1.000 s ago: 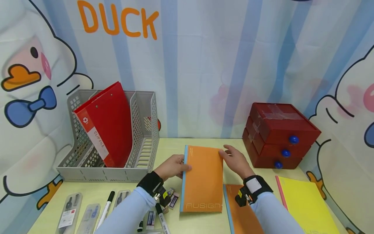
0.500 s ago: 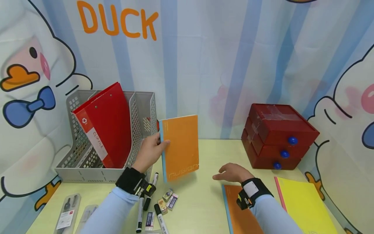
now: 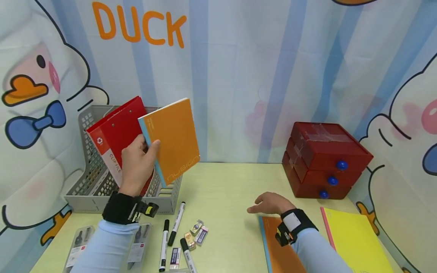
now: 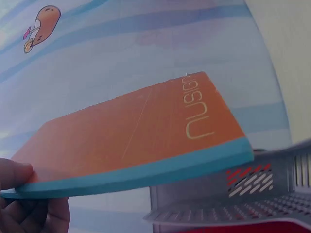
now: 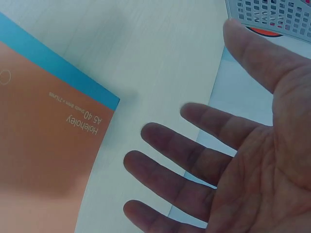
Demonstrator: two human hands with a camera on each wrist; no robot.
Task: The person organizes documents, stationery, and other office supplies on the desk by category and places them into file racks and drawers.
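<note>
My left hand (image 3: 138, 163) pinches an orange notebook (image 3: 172, 138) by its blue spine, thumb on the front cover. The notebook is tilted in the air before the grey file organizer (image 3: 119, 204), to the right of a red clip file (image 3: 124, 125) standing in it. In the left wrist view the notebook (image 4: 131, 131) is seen from its spine side, above the organizer's perforated wall. My right hand (image 3: 271, 203) hovers over the table with fingers spread and holds nothing. Below it lies a second orange notebook (image 3: 281, 246), partly covered by the right forearm.
A red drawer box (image 3: 324, 159) with blue knobs stands at the back right. In front of it lies a yellow notebook (image 3: 358, 239). Several markers (image 3: 176, 223) and erasers (image 3: 201, 235) lie at front centre, with clear plastic cases (image 3: 138, 244) to their left.
The left hand has carried the orange notebook up and leftward to the organizer, tilting it. The right hand has let go of it and drawn back toward the second notebook.
</note>
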